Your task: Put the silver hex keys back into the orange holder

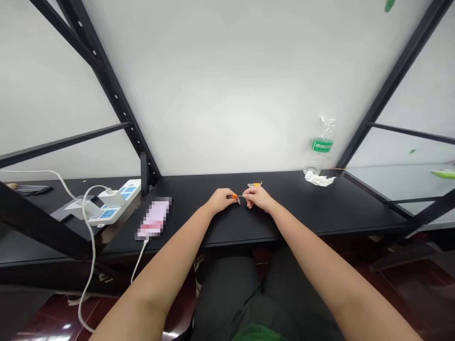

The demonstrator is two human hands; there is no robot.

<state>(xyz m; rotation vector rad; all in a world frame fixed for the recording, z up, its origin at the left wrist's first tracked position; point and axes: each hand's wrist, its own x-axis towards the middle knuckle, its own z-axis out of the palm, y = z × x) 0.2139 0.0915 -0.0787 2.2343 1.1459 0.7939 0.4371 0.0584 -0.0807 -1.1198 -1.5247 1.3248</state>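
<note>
Over the black desk point(227, 225), my left hand point(221, 201) is closed round a small orange holder point(234, 196) with metal pieces, which looks like a hex key holder. A bent silver end sticks out below it. My right hand point(259, 197) pinches a thin metal rod point(241, 196) that reaches across to the orange holder; whether the rod sits inside it is too small to tell. Just behind my right hand lies a second orange-banded bundle of metal rods point(254, 185), partly covered by the hand. Fingers hide much of both held things.
A phone point(153, 219) on a white cable lies to the left, near a white power strip point(116, 201) with chargers. A plastic bottle point(322, 146) and crumpled tissue point(319, 179) stand back right. Black metal frame posts point(117, 94) rise on both sides; a white wall closes the back.
</note>
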